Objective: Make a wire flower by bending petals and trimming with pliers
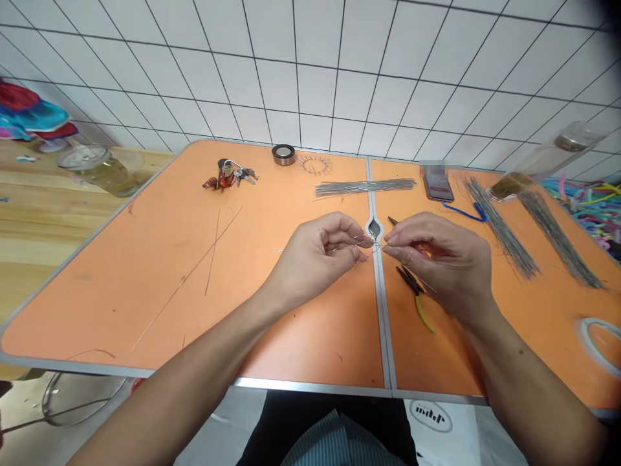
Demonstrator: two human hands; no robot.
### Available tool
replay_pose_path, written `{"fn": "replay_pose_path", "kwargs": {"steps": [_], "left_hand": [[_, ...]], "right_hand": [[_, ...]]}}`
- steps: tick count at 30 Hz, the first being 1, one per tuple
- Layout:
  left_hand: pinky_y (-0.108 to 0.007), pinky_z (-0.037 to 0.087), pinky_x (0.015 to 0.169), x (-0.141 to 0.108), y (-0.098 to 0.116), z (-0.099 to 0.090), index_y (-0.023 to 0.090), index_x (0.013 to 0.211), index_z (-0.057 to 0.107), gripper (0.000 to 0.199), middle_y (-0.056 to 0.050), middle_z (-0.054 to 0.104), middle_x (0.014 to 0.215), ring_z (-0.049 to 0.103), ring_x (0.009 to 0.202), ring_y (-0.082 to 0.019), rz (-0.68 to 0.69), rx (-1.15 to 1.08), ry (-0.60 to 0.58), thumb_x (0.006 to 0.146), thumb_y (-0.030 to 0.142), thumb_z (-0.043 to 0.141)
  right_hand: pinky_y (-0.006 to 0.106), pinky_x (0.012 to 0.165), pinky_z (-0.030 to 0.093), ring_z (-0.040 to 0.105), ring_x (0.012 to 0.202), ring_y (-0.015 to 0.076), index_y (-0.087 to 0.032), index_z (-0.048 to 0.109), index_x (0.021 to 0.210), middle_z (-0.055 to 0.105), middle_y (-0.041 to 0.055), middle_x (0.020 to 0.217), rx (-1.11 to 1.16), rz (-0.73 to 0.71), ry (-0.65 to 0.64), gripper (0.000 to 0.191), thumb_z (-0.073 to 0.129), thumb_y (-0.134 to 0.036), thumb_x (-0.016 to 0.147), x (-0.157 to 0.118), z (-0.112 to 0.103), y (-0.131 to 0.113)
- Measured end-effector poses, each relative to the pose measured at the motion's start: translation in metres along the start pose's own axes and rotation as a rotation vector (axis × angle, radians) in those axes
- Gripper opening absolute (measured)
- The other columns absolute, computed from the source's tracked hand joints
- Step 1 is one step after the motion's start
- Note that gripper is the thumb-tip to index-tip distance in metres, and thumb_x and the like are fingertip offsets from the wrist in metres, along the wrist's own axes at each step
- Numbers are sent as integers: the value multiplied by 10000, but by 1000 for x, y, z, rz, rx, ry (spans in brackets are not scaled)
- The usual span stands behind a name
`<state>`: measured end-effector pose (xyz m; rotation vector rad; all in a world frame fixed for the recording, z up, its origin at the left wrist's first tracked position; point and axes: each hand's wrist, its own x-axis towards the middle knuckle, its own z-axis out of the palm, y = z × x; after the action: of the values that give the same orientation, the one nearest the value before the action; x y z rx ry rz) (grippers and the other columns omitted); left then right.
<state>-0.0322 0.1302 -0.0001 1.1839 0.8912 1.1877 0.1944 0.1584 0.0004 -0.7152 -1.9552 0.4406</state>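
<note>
My left hand (323, 255) is closed on thin wire (359, 241) above the seam of the orange table. Facing it on the right, my right hand (439, 255) pinches the wire between thumb and fingers, and a thin end sticks out below this hand. The fingertips of both hands are close together but apart. Pliers (411, 279) with a yellow-green handle lie under and beside my right hand. Behind the hands a bundle of straight wires (365, 187) crosses the seam. A ring of twisted wire (314, 166) lies further back.
Keys (236, 173) and a tape roll (283, 154) lie at the back. Loose wires (187, 278) are on the left. To the right are a phone (438, 184), two wire bundles (507, 233), (563, 243), a glass bottle (546, 158) and a white ring (599, 343).
</note>
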Motion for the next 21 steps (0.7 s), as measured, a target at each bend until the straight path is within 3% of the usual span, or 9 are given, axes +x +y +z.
{"fn": "replay_pose_path", "kwargs": {"steps": [10,21], "left_hand": [[-315,646,844,-4,-4,2,203,935,668,180,-37,851,993,815,828,-155,17,39,-6,827,69,721],[-313,635,767,-8,-11,3,227,955,700,84,-34,861,1014,824,859,-187,216,289,41,936,148,681]], "right_hand": [[339,690,593,766,840,202,-289,803,948,814,9,912,-87,-90,-30,261,829,-33,903,3,-6,-4],[375,687,646,792,789,228,-330,818,946,828,9,872,-234,-159,-67,222,793,-110,956,10,-8,-18]]}}
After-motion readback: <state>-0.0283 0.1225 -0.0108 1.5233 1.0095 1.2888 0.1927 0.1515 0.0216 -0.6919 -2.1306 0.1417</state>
